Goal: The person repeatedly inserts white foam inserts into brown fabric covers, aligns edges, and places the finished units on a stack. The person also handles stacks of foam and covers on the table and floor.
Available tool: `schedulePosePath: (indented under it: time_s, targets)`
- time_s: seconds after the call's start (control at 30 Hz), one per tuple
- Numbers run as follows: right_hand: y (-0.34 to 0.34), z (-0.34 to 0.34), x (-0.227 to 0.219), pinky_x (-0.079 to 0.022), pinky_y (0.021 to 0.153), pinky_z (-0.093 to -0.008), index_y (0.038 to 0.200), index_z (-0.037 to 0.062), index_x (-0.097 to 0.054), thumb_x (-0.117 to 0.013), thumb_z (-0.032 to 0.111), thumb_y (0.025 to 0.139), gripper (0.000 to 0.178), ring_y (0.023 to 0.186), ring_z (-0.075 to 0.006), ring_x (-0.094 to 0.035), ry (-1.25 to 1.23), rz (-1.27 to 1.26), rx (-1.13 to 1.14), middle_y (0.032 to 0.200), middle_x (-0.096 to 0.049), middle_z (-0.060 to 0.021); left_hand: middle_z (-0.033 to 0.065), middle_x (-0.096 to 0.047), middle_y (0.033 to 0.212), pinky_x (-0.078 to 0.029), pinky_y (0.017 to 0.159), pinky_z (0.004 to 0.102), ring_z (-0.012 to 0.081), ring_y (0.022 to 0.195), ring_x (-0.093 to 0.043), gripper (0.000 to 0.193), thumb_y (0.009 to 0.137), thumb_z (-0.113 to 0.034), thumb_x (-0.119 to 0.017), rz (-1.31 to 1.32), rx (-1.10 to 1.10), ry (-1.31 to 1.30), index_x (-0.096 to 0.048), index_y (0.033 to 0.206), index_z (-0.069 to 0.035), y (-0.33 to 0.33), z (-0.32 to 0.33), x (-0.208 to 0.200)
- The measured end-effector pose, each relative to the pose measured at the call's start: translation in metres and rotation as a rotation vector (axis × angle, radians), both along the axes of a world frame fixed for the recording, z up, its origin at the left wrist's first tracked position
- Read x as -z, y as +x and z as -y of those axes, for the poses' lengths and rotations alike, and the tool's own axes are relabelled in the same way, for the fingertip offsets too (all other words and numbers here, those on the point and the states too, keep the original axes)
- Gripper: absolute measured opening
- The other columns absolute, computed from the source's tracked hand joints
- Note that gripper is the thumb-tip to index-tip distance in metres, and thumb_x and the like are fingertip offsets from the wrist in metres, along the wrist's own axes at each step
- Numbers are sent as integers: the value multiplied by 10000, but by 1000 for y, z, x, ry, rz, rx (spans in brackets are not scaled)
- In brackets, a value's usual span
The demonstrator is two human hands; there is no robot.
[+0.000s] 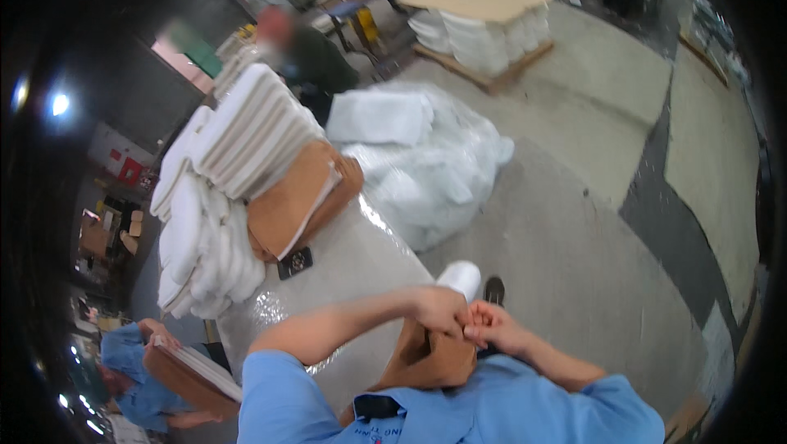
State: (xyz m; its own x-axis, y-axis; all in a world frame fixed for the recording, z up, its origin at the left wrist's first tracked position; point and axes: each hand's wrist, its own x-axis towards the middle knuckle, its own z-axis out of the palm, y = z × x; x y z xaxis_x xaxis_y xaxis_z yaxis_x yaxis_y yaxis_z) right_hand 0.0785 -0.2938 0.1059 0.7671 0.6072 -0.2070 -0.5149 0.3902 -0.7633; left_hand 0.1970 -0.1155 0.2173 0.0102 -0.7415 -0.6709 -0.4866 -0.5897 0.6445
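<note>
Close to my body, an open-topped brown bag (434, 359) hangs below my two hands, its mouth creased and gaping. My left hand (441, 309) is closed at the bag's upper edge, knuckles up. Meeting it fingertip to fingertip, my right hand (498, 330) is pinched at the same corner. Whatever lies between the fingertips is too small to make out. Just beyond my left hand a rounded white piece (461, 278) shows; whether it touches the bag is hidden.
A plastic-covered table (344, 259) carries stacked white pads (254, 136), brown bags (291, 202) and a black phone-like device (295, 263). Beyond it sits a plastic-wrapped bundle (434, 173). A loaded pallet (500, 75) stands farther off. Co-workers are at far left (127, 370) and behind the stacks (324, 59).
</note>
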Motion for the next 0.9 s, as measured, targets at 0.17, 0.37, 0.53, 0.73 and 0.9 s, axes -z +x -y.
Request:
schedulePosePath:
  time_s: [0.17, 0.37, 0.53, 0.73, 0.9]
  targets:
    - [0, 11, 10, -450, 630, -228, 1170, 115, -553, -670, 251, 1034, 225, 752, -48, -559, 125, -27, -297, 879, -576, 55, 65, -692, 722, -490, 617, 333, 146, 644, -605, 244, 927, -265, -716, -104, -148, -77, -774, 1003, -40, 6, -7, -4]
    - [-4, -4, 16, -378, 558, -220, 1098, 119, -564, -679, 264, 1030, 196, 677, -35, -501, 112, -12, -232, 873, -575, 69, 11, -652, 748, -457, 573, 280, 80, 648, -565, 230, 956, -164, -682, -164, -300, 56, -763, 1093, 1, 11, -10, -15]
    - [-14, -10, 16, -345, 510, -222, 1096, 98, -592, -645, 287, 1053, 201, 606, -30, -456, 114, -107, -117, 851, -567, 62, 12, -660, 786, -441, 523, 261, 81, 608, -549, 290, 965, -98, -626, -182, -312, 229, -725, 1228, -26, 15, -10, -21]
    - [-12, -10, 28, -379, 507, -230, 1192, 135, -602, -609, 307, 1072, 211, 610, -41, -492, 168, -272, -284, 850, -563, 63, 84, -651, 753, -477, 539, 317, 152, 584, -624, 256, 966, -99, -608, -357, -530, 220, -689, 1186, 5, 15, -13, -25]
    - [-23, -26, 17, -350, 480, -230, 984, 126, -566, -725, 284, 1007, 226, 568, -37, -468, 7, -126, -115, 748, -539, 70, 89, -695, 797, -494, 531, 352, 155, 594, -606, 225, 945, -216, -702, -35, -287, 67, -696, 1035, -10, 14, -14, -18]
